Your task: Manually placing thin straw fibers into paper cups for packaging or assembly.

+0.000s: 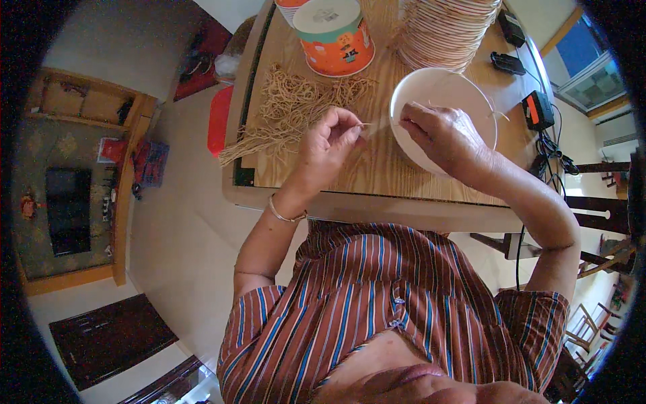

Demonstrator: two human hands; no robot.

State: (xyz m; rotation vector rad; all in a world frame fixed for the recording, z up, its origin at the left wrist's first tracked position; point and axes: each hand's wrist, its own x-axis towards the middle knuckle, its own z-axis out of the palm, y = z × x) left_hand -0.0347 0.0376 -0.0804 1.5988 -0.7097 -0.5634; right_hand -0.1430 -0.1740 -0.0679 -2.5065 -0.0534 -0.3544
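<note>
My left hand (326,145) is closed in a pinch, and a short end of thin tan cord (365,124) sticks out from the fingertips. Just right of it, my right hand (447,138) reaches over the near part of a white round bucket (431,81). Its fingers are bent together; what they hold, if anything, is hidden. A thin cord (496,116) with loose ends shows at the bucket's right rim. Beyond my left hand lies a tangled heap of tan cords (289,101), its straighter ends spreading toward the table's left edge.
An orange-and-green printed paper bucket (336,50) stands behind the cords. A tall stack of nested pale rims (447,34) rises behind the white bucket. Black adapters (508,64), an orange-and-black box (538,111) and cables (555,158) line the right edge. A red stool (219,121) stands left of the wooden table (370,168).
</note>
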